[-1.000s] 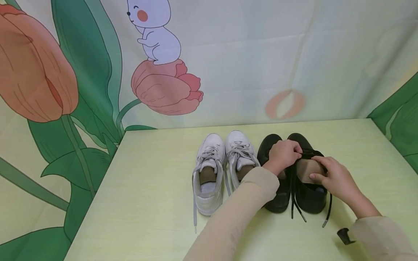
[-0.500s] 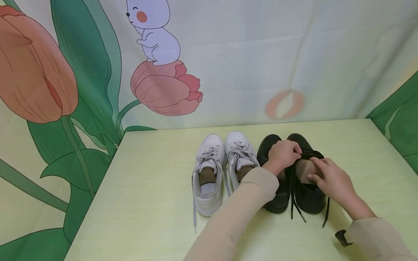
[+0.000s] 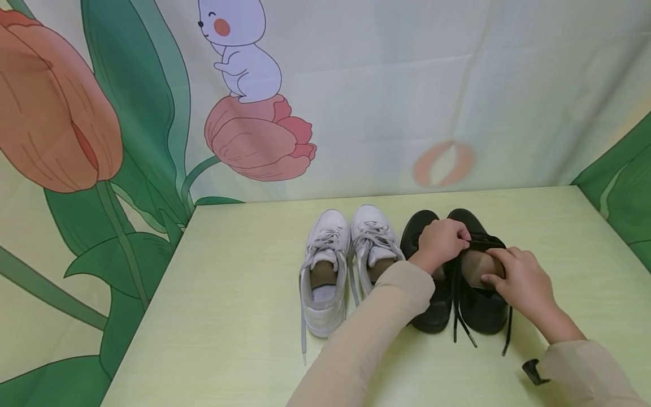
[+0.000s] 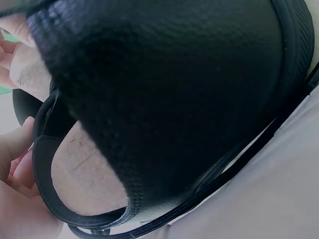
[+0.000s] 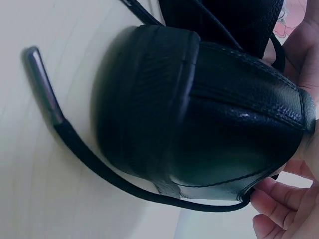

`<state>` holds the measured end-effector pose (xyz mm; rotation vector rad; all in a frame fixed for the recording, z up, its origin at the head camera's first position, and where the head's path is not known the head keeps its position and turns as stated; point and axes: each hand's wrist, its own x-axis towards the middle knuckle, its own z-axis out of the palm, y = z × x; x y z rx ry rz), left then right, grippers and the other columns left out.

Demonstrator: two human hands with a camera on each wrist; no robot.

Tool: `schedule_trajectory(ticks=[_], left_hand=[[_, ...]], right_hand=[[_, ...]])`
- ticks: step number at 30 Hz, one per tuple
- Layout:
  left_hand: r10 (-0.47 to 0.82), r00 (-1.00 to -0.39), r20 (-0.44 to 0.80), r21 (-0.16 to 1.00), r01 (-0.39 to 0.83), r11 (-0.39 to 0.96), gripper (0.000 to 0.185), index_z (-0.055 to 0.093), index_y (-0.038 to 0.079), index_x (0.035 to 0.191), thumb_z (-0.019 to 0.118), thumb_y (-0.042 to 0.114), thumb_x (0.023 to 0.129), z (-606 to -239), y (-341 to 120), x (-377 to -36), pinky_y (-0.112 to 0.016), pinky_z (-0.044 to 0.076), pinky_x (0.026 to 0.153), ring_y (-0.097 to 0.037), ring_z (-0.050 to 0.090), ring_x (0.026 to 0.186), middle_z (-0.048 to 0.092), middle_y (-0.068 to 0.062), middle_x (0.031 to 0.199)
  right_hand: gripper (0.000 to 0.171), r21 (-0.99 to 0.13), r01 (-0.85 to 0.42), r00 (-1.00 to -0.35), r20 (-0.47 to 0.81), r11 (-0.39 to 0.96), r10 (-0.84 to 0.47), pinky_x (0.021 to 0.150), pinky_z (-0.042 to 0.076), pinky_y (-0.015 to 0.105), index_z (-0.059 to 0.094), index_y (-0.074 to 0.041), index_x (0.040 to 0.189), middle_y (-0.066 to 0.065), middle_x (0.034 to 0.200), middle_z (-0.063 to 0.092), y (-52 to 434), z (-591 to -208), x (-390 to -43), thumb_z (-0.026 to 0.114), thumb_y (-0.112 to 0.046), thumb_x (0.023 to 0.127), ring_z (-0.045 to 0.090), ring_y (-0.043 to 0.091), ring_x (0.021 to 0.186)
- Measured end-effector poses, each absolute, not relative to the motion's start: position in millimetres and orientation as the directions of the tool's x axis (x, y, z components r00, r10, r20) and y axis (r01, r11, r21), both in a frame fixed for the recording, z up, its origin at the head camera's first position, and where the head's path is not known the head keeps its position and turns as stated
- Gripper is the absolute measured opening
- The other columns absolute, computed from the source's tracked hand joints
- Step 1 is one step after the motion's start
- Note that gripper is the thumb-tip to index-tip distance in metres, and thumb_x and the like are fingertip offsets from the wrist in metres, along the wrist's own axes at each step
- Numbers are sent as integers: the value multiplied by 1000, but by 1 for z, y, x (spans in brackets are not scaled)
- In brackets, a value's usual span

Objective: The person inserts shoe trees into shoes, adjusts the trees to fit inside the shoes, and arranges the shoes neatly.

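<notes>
Head view: left hand (image 3: 440,242) pinches the tongue (image 3: 483,242) of the right black shoe (image 3: 480,302); right hand (image 3: 520,280) grips its collar.

We see the head view evenly and brightly lit, soft light from above, with only faint shadows under the black shoes (image 3: 458,294) and white shoes (image 3: 346,265) on the pale surface (image 3: 229,316). Its edges bend slightly at the corners. The left wrist view is close and soft, the shoe's mesh (image 4: 169,89) dark and underexposed. In the right wrist view we catch a small glare on the heel leather (image 5: 244,115); the lace tip (image 5: 42,84) is blurred.
</notes>
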<state>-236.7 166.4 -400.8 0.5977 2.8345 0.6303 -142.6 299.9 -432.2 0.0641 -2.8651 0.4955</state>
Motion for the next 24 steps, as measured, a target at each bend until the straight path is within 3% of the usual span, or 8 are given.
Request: schedule_trajectory(ticks=[10, 16, 24], left_hand=[[419, -900, -122, 412, 338, 846, 4, 64, 31, 77, 62, 31, 81, -397, 169, -237, -18, 38, 55, -4, 55, 73, 60, 18, 81], [430, -892, -140, 393, 348, 851, 4, 65, 30, 78, 62, 30, 81, -395, 169, -238, -18, 39, 57, -4, 55, 75, 60, 18, 83], [434, -888, -154, 389, 349, 852, 4, 65, 30, 78, 62, 29, 81, -392, 171, -239, -18, 40, 57, -4, 55, 75, 61, 18, 83]], right_hand=[[46, -329, -81, -979, 205, 941, -13, 63, 41, 48, 55, 1, 111, 24, 101, 54, 301, -431, -142, 70, -19, 72, 46, 39, 90], [50, -324, -93, -973, 229, 942, -17, 58, 39, 43, 56, 1, 111, 21, 92, 56, 302, -432, -142, 71, -26, 71, 48, 36, 83], [47, -388, -38, -981, 190, 921, 40, 66, 40, 50, 54, 1, 109, 24, 103, 55, 300, -431, -145, 71, -24, 72, 46, 41, 93]])
